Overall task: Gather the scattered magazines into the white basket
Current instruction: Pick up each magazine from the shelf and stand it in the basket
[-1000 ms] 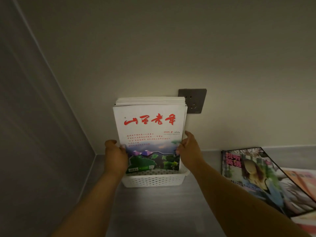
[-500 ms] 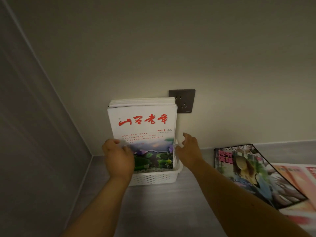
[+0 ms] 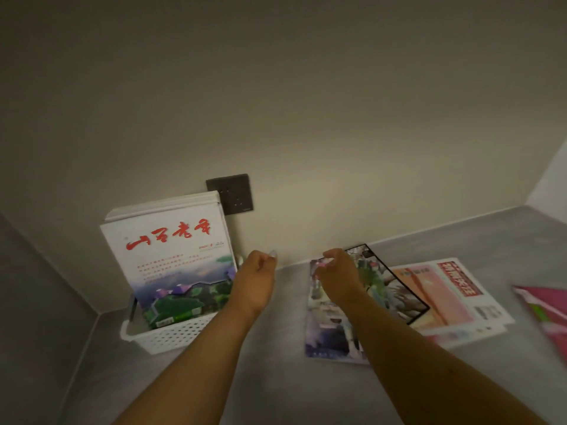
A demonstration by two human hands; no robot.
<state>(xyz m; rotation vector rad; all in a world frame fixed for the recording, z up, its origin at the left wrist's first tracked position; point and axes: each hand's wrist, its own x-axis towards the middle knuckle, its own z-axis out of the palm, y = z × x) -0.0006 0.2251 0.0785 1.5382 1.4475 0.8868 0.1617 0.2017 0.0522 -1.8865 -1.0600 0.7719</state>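
Observation:
A white perforated basket [image 3: 171, 335] stands in the left corner of the grey counter. A stack of magazines stands upright in it, leaning on the wall; the front one [image 3: 175, 259] is white with red characters and a landscape picture. My left hand [image 3: 256, 279] hovers just right of that stack, fingers loosely curled, holding nothing. My right hand [image 3: 337, 277] hangs over the top of a purple-toned magazine [image 3: 329, 332] lying flat; I cannot tell whether it touches it. A black-bordered magazine [image 3: 395, 289] lies partly under my right hand.
A pink and white magazine [image 3: 451, 299] lies flat further right, and a magenta one [image 3: 546, 314] reaches the right frame edge. A dark wall socket [image 3: 230, 194] sits behind the basket. Walls close off the back and left.
Both hands have let go of the stack in the basket and moved right. My right hand now hovers over the flat magazines. The view has swung right, showing more magazines.

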